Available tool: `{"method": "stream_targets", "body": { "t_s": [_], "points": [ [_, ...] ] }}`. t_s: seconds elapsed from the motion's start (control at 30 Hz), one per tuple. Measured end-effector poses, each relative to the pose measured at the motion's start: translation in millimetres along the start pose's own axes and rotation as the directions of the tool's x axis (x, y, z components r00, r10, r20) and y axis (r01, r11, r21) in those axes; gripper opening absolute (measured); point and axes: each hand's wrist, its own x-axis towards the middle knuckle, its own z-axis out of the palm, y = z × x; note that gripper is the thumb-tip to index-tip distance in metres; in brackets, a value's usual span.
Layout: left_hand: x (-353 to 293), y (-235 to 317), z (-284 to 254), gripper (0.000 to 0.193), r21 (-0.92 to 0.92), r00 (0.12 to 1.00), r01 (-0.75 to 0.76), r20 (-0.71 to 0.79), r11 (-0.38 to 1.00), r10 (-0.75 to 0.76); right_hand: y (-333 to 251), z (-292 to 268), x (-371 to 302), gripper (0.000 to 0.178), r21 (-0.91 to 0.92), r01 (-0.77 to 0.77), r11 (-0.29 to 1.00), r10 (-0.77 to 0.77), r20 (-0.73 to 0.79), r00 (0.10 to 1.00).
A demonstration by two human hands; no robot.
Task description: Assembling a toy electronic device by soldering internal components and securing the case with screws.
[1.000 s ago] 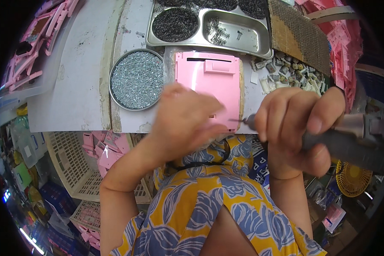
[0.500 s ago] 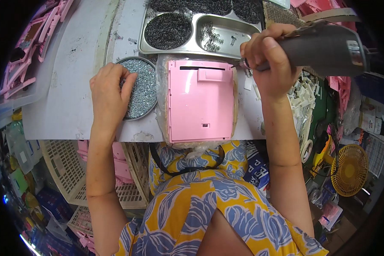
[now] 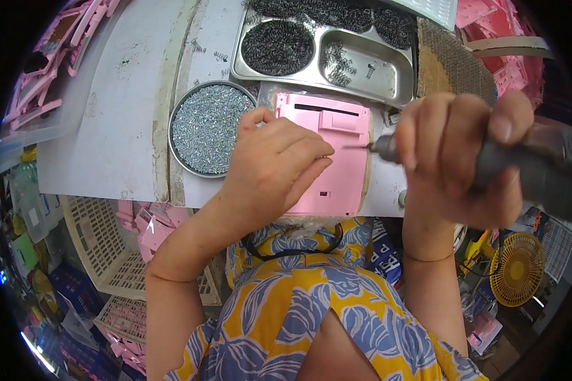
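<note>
My left hand (image 3: 276,162) is over the pink plastic panel (image 3: 343,171), thumb and forefinger pinched on a tiny screw that barely shows at their tips. In my right hand (image 3: 457,149) is a dark grey electric screwdriver (image 3: 540,168), held sideways. Its thin bit (image 3: 356,147) points left at the pinched fingertips, with a small gap between. The panel lies flat at the table's near edge and has a long dark slot near its far end. Left of it, partly behind my left hand, sits a round dish (image 3: 210,130) full of small silvery screws.
A metal compartment tray (image 3: 318,82) of black springs stands beyond the panel, with a few loose springs (image 3: 219,56) to its left. Brown cardboard (image 3: 454,60) lies right of the tray. Plastic crates (image 3: 102,247) with pink parts stand below left; a yellow fan (image 3: 518,270) is at lower right.
My left hand has gone from the screw dish to above the panel, fingers pinched. The screwdriver has come nearer and lower, its bit now pointing at those fingers. The view has shifted slightly.
</note>
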Motion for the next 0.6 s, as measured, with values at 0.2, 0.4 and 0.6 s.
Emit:
{"method": "stream_targets", "body": {
  "t_s": [0.2,0.4,0.6],
  "points": [
    [-11.0,-3.9,-3.6,0.011,-0.021,0.998,0.064,-0.011,0.998,-0.064,14.0,37.7,-2.9,0.025,-0.012,-0.110,0.994,0.107,-0.120,0.987],
    [-11.9,-7.1,-26.9,0.014,0.162,0.975,0.202,-0.129,0.966,-0.182,33.4,34.2,8.4,0.024,-0.025,-0.043,0.999,0.042,-0.064,0.997],
    [-42.5,-37.3,-52.3,0.014,0.492,0.914,0.337,0.032,0.803,-0.404,84.8,20.9,31.7,0.021,-0.007,0.011,1.000,-0.012,-0.108,0.994]
  ]
}}
